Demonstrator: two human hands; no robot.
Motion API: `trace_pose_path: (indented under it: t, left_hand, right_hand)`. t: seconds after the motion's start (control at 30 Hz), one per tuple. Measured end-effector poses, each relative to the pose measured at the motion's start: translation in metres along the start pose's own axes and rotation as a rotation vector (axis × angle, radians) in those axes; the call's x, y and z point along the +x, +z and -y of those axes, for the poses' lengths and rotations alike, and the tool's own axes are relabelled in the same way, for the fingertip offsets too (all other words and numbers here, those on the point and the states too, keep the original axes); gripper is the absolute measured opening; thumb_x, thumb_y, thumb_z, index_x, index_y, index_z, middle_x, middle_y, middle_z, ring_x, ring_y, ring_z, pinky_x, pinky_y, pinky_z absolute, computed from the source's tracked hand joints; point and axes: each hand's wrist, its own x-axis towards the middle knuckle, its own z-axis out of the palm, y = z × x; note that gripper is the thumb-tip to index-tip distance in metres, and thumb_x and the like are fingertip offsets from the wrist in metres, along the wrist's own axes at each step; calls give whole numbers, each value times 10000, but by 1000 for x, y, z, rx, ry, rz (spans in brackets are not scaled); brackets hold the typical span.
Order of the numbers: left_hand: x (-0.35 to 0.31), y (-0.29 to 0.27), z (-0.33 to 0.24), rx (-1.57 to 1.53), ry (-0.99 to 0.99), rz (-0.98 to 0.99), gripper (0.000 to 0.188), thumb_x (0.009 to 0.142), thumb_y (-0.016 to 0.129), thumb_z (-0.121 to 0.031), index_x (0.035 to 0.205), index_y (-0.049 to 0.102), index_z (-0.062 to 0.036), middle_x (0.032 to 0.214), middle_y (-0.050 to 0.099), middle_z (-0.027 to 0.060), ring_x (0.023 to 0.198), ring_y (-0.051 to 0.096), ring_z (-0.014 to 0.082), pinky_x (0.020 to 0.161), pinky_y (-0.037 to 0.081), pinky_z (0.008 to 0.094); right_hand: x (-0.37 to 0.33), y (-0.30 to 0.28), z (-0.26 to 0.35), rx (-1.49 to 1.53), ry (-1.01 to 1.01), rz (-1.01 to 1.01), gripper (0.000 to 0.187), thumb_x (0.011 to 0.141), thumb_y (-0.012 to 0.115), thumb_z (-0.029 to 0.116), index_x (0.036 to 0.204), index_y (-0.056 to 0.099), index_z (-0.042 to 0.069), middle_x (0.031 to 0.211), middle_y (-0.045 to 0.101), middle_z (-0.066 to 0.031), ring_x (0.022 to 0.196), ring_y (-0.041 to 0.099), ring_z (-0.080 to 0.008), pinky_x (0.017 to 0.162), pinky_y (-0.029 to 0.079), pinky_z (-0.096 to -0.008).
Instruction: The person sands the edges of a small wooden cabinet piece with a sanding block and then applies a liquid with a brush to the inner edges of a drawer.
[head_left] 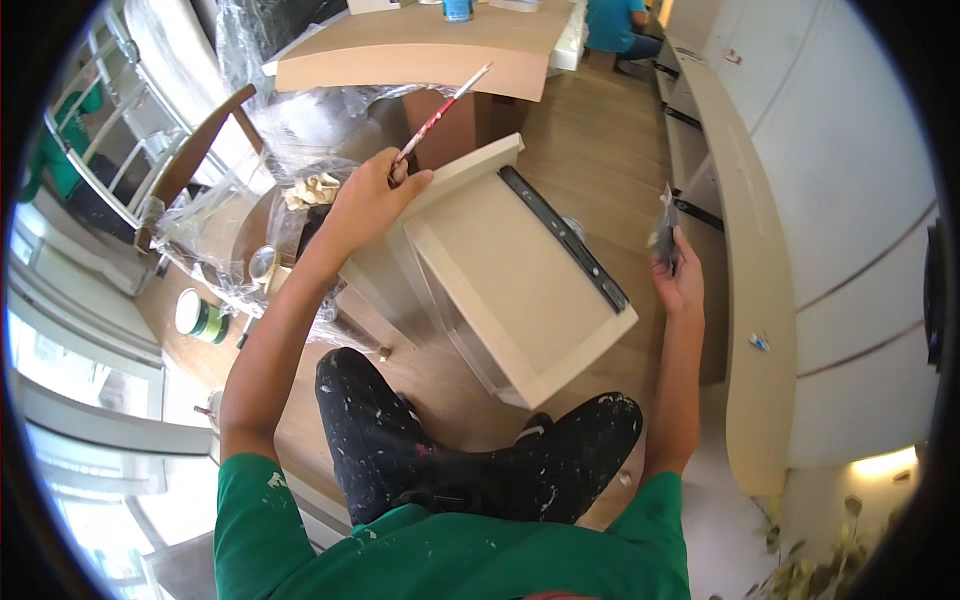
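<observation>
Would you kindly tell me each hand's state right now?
Left hand: closed, holding a slim red-and-white stick.
Right hand: closed, holding a small dark object, kind unclear.

The beige box-shaped drawer (505,275) is smooth, matt; its long black metal rail (562,238), faintly glossy; clear plastic sheeting (320,118) left, crinkled, shiny.
</observation>
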Motion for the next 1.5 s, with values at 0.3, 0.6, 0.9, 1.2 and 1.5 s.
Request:
trace_pose_path:
  t: [0.3, 0.6, 0.9, 1.2, 1.5]
  left_hand:
    - [-8, 7, 16, 25, 157, -137, 505, 940, 710, -422, 795, 447, -16, 683, 508, 197, 649, 464, 383, 644, 435, 459]
    - [-8, 5, 19, -8, 113, -122, 527, 922, 691, -493, 806, 507, -13, 739, 606, 205, 713, 578, 397, 694, 481, 460]
    - [-11, 1, 23, 0, 50, -29, 500, 897, 682, -532, 854, 589, -43, 841, 698, 167, 830, 683, 364, 775, 527, 450]
    - [-11, 1, 19, 13, 62, -33, 491, 912, 668, -524, 884, 605, -38, 851, 699, 168, 839, 682, 369, 777, 523, 456]
    - [1, 9, 22, -48, 90, -136, 488, 912, 695, -482, 828, 561, -20, 738, 636, 164, 705, 620, 353, 705, 500, 441]
  right_hand:
    - [-287, 128, -27, -117, -517, -40, 443, 991, 650, 179, 1385, 534, 11, 1264, 663, -173, 1127, 674, -316, 969, 583, -486]
    - [-365, 142, -145, -1462, -914, -145, 111, 877, 740, 17, 960, 732, -57, 915, 700, -148, 793, 682, -242, 726, 529, -305]
    - [-350, 126, -177, -1316, -1009, -221, 82, 919, 699, 12, 948, 694, -64, 913, 683, -127, 778, 641, -211, 711, 497, -313]
    - [-347, 120, -180, -1168, -952, -233, 78, 916, 684, 17, 936, 683, -59, 907, 664, -122, 807, 614, -211, 739, 472, -311]
    - [-356, 132, -171, -1031, -920, -202, 123, 876, 692, -14, 989, 692, -62, 953, 659, -137, 837, 615, -223, 770, 474, -304]
